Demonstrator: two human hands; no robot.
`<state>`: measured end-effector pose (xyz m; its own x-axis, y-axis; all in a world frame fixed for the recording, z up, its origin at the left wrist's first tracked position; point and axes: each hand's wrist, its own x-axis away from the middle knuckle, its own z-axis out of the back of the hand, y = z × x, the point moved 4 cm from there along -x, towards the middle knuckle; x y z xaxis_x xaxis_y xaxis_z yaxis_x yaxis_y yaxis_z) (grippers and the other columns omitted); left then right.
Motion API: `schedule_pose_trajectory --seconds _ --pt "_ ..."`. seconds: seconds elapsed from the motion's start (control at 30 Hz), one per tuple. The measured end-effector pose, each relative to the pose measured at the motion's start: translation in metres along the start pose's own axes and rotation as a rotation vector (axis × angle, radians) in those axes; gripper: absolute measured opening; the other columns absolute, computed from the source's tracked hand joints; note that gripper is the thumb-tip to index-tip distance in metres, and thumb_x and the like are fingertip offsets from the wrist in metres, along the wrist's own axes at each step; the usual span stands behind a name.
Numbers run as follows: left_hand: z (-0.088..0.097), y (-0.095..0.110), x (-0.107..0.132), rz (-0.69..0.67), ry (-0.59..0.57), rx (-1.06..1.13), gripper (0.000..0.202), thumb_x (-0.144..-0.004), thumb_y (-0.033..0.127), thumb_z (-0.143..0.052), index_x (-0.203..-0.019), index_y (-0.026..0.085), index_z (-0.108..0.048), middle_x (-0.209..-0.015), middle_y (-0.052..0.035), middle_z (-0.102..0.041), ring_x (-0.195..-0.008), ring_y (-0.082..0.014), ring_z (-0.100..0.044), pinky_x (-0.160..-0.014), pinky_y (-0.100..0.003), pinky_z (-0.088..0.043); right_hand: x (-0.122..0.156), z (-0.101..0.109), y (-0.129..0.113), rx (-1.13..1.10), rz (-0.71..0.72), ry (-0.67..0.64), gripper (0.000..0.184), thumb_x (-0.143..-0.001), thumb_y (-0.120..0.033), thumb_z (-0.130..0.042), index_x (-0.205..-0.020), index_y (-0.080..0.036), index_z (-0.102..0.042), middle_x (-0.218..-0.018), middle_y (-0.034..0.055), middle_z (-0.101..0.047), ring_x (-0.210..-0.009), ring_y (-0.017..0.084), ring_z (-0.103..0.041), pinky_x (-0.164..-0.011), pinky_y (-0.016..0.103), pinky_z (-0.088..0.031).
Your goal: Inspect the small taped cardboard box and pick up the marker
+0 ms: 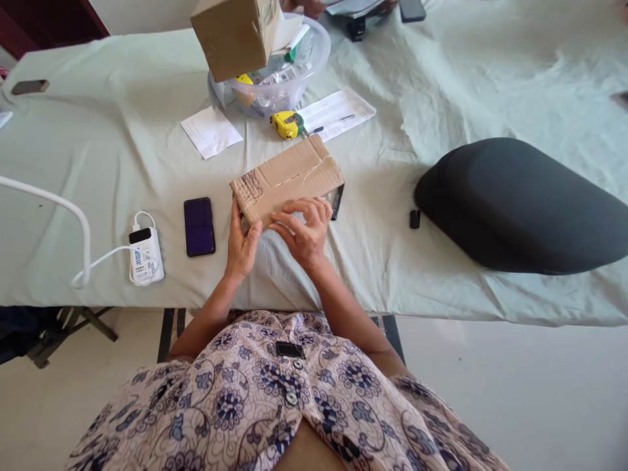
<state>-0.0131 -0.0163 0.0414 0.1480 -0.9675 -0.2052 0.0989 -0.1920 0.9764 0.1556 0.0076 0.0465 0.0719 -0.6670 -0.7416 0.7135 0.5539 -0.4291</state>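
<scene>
A flat brown cardboard box [288, 176] lies on the cloth-covered table [98, 150] in front of me, with a dark object showing at its open right end. My left hand [241, 242] grips the box's near left corner, thumb and fingers pressed on it. My right hand [303, 226] rests on the near edge of the box, its fingers curled over the cardboard.
A dark phone [199, 226] and a white power bank [145, 256] with a cable lie to the left. A yellow tape measure [287, 124], papers, a pen and a clear bowl [294, 72] holding a second box sit behind. A large black case [524, 203] lies right.
</scene>
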Motion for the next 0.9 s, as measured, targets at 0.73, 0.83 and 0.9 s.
schedule_pose_trajectory --seconds 0.73,0.83,0.9 --pt "0.038 -0.019 -0.017 0.185 -0.020 0.177 0.082 -0.081 0.078 -0.070 -0.150 0.037 -0.056 -0.158 -0.0092 -0.059 -0.149 -0.0387 -0.054 -0.106 -0.054 -0.061 0.014 -0.008 0.111 -0.662 -0.724 0.252 0.053 -0.079 -0.075 -0.073 -0.091 -0.023 -0.076 -0.089 0.0002 -0.074 -0.087 0.016 -0.066 -0.087 0.034 -0.055" --pt "0.043 -0.020 -0.020 0.194 -0.036 0.209 0.082 -0.080 0.080 -0.070 -0.149 0.038 -0.056 -0.158 -0.0083 -0.061 -0.150 -0.0387 -0.054 -0.105 -0.057 -0.061 0.021 -0.012 0.113 -0.663 -0.754 0.234 0.053 -0.078 -0.074 -0.073 -0.092 -0.023 -0.076 -0.091 0.0016 -0.075 -0.089 0.017 -0.067 -0.087 0.036 -0.056" --pt "0.045 -0.021 -0.021 0.196 -0.049 0.233 0.082 -0.078 0.080 -0.071 -0.148 0.038 -0.057 -0.158 -0.0086 -0.060 -0.149 -0.0384 -0.055 -0.104 -0.057 -0.062 0.023 -0.012 0.112 -0.638 -0.736 0.238 0.052 -0.080 -0.073 -0.072 -0.093 -0.023 -0.076 -0.091 0.0019 -0.075 -0.090 0.017 -0.068 -0.089 0.037 -0.056"
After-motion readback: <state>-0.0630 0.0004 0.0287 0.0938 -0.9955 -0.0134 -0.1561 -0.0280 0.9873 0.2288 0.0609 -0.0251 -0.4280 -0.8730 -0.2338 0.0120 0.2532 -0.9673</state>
